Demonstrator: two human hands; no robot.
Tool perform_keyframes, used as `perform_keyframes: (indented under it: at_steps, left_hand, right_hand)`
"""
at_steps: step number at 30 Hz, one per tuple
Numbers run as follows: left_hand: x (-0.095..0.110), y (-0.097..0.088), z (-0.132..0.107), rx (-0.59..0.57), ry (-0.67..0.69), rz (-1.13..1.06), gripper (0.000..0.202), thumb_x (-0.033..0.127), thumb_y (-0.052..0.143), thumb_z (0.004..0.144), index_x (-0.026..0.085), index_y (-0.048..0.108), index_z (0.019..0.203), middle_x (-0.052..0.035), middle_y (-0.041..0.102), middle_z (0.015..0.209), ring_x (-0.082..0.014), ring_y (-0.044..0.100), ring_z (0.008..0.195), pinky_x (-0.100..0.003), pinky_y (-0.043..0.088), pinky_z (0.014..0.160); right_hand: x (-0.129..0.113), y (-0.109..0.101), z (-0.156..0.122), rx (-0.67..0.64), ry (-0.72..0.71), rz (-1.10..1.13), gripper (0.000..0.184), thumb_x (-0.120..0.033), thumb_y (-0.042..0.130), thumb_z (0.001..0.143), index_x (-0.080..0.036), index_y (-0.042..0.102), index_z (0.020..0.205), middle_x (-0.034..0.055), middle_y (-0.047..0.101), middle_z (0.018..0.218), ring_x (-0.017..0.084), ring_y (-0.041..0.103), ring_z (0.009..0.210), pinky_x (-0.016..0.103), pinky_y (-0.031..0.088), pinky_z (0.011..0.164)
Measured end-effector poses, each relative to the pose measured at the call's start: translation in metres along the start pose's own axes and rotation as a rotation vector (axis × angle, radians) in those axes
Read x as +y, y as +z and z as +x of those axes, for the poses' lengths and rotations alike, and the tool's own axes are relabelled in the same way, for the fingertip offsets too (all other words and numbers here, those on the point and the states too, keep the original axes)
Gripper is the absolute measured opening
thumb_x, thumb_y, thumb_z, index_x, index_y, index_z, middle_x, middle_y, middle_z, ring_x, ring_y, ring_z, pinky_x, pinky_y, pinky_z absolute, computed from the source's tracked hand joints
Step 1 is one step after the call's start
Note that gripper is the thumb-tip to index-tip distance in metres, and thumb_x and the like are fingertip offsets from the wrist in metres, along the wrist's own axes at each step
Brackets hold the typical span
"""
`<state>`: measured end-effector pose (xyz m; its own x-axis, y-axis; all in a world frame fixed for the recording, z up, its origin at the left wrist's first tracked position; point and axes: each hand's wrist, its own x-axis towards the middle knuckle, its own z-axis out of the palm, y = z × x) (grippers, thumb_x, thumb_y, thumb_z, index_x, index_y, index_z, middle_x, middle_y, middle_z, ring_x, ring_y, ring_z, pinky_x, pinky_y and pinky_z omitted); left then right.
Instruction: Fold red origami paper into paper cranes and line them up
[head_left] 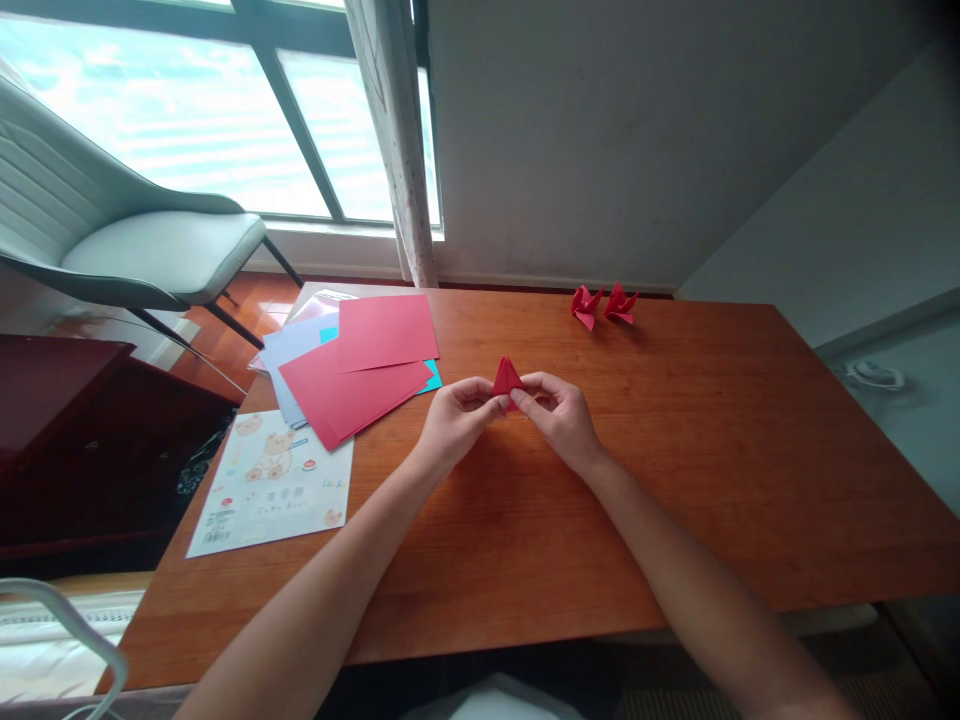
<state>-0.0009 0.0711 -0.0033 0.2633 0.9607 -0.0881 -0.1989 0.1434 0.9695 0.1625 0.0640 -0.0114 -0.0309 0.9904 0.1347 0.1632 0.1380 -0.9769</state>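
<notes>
A white, curved tube (pixel 81 622) enters at the lower left, its ends cut off by the frame. The left forearm (pixel 322 585) and right forearm (pixel 697 580) also run out of view at the bottom edge; they reach over a table (pixel 712 430) of smooth, reddish-brown wood.

The left hand (pixel 454 415) and right hand (pixel 561 415) come close together, thumbs and fingers pinching a small red paper fold (pixel 507 377) between them. Its creased, pointed tip stands up beyond the thumbs; fingers cover its lower part, and whether it touches the wood cannot be told.

To the left lies a white sheet (pixel 281 490) printed with bears, its small lettering too blurred to read. Beyond it, flat, matte red sheets (pixel 337 390) overlap, hiding most of the turquoise paper (pixel 433 376) and pale lilac paper (pixel 283 352) beneath.

Well past the hands, to the right near the table's far edge, sit two sharp-pointed red paper figures (pixel 586 307), their exact folds hard to make out. Farther back are a padded chair (pixel 165 250), cut off at the left, a pale curtain (pixel 390 130) and a window (pixel 150 120) washed out by glare.
</notes>
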Motion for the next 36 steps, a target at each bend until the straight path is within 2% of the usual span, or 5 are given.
perform_keyframes:
  at_steps: [8, 12, 19, 31, 36]
  left_hand:
    - [0.006, 0.001, -0.003, -0.054, -0.085, 0.023, 0.032, 0.043, 0.080, 0.074, 0.013, 0.068, 0.077, -0.0026, 0.068, 0.072, -0.0130, 0.062, 0.063, -0.024, 0.047, 0.062]
    - [0.007, 0.004, -0.004, -0.082, -0.096, 0.014, 0.035, 0.047, 0.075, 0.079, 0.014, 0.067, 0.084, -0.0041, 0.070, 0.074, -0.0141, 0.065, 0.065, -0.024, 0.048, 0.063]
    - [0.004, 0.004, -0.002, -0.049, -0.071, 0.010, 0.032, 0.045, 0.077, 0.078, 0.016, 0.065, 0.084, -0.0025, 0.070, 0.074, -0.0145, 0.066, 0.067, -0.024, 0.049, 0.065]
    - [-0.002, 0.002, 0.000, -0.050, -0.053, -0.010, 0.033, 0.042, 0.078, 0.076, 0.015, 0.068, 0.091, -0.0036, 0.071, 0.080, -0.0147, 0.065, 0.071, -0.026, 0.051, 0.071]
    - [0.003, 0.001, -0.001, -0.049, -0.125, -0.132, 0.042, 0.055, 0.067, 0.084, 0.014, 0.070, 0.089, -0.0085, 0.074, 0.087, -0.0163, 0.067, 0.073, -0.028, 0.052, 0.073]
  right_hand:
    - [0.001, 0.000, 0.000, -0.023, 0.028, 0.132, 0.021, -0.041, 0.070, 0.083, -0.021, 0.074, 0.086, 0.0029, 0.072, 0.081, 0.019, 0.066, 0.073, 0.032, 0.055, 0.070]
    - [0.003, 0.000, 0.001, -0.016, 0.039, 0.094, 0.023, -0.043, 0.067, 0.086, -0.020, 0.073, 0.087, 0.0022, 0.071, 0.078, 0.018, 0.064, 0.069, 0.030, 0.052, 0.064]
    - [-0.006, -0.002, -0.001, 0.106, -0.169, -0.116, 0.024, -0.031, 0.066, 0.086, -0.027, 0.068, 0.109, 0.0042, 0.065, 0.106, 0.018, 0.062, 0.090, 0.028, 0.053, 0.068]
    - [-0.002, -0.004, 0.002, 0.044, -0.178, -0.082, 0.007, -0.027, 0.069, 0.082, -0.023, 0.067, 0.088, 0.0070, 0.063, 0.110, 0.022, 0.062, 0.104, 0.027, 0.053, 0.067]
    - [-0.001, -0.004, 0.002, 0.013, -0.161, -0.028, 0.007, -0.026, 0.067, 0.082, -0.024, 0.069, 0.088, 0.0072, 0.064, 0.111, 0.023, 0.063, 0.106, 0.029, 0.054, 0.069]
